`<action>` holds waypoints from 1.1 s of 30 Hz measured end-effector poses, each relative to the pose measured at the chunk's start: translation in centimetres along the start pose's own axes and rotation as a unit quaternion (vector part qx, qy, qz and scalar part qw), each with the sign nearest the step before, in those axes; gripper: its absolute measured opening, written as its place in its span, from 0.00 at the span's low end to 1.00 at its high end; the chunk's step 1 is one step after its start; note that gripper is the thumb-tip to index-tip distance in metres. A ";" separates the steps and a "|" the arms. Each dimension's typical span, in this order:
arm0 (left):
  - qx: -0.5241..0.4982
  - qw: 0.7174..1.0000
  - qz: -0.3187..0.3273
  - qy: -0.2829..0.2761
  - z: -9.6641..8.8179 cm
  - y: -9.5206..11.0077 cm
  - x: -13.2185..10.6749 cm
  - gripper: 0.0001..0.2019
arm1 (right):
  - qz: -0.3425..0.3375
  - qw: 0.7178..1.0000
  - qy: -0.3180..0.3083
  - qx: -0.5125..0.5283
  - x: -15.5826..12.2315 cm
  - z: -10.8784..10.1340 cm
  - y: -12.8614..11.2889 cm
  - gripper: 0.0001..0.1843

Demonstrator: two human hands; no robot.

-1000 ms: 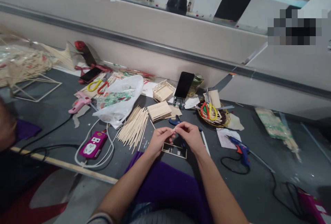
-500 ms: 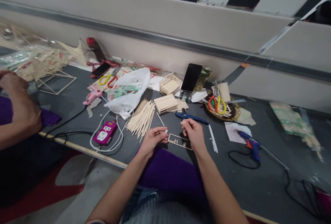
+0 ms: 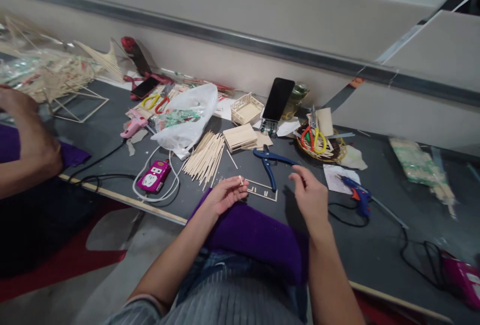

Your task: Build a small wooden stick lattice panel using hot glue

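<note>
A short piece of wooden stick (image 3: 241, 181) is pinched between the thumb and forefinger of my left hand (image 3: 228, 196). Just beyond those fingertips, a small rectangular stick frame (image 3: 262, 196) with short pieces inside lies flat on the dark table. My right hand (image 3: 312, 197) is in the air right of the frame, fingers loosely bent and apart, nothing visible in them. Blue-handled cutters (image 3: 269, 170) lie between the hands, one handle reaching over the frame's edge. Left of them is a fan of loose wooden sticks (image 3: 205, 160).
Behind are stacked stick panels (image 3: 240, 136), a stick tray (image 3: 247, 108), a propped phone (image 3: 278, 99) and a basket (image 3: 337, 152) with scissors. A blue glue gun (image 3: 358, 195) lies right; a purple power outlet (image 3: 153, 176) left. Another person's arm (image 3: 33, 140) is far left.
My right hand has drawn away from the frame to the right, now over where the white pen-like tool lay. The left hand stays beside the frame with its piece. The view has tipped down.
</note>
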State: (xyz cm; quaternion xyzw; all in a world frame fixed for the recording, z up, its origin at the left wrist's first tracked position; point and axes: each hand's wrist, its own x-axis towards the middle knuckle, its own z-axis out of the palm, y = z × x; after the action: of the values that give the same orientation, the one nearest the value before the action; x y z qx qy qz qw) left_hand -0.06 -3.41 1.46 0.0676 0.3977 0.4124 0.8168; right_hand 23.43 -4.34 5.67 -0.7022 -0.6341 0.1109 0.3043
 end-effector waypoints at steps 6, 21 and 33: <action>0.006 0.999 0.028 0.020 -0.1 -0.6 -1.1 0.04 | -0.087 0.981 -0.091 0.149 -0.4 3.2 -3.3 0.14; 0.009 0.985 0.144 0.093 -2.4 -0.3 -2.8 0.10 | -0.126 0.948 -0.251 -0.152 3.9 12.8 -8.7 0.12; 0.044 0.984 0.160 0.060 -0.4 -0.1 -0.9 0.12 | 0.050 0.974 -0.107 -0.194 5.2 3.9 0.3 0.13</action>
State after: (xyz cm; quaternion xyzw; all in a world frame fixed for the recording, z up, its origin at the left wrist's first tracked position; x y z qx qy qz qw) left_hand -0.55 -4.20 1.67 0.1415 0.4474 0.5237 0.7110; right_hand 22.42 1.77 3.64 -0.7625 -0.6367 0.0749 0.0866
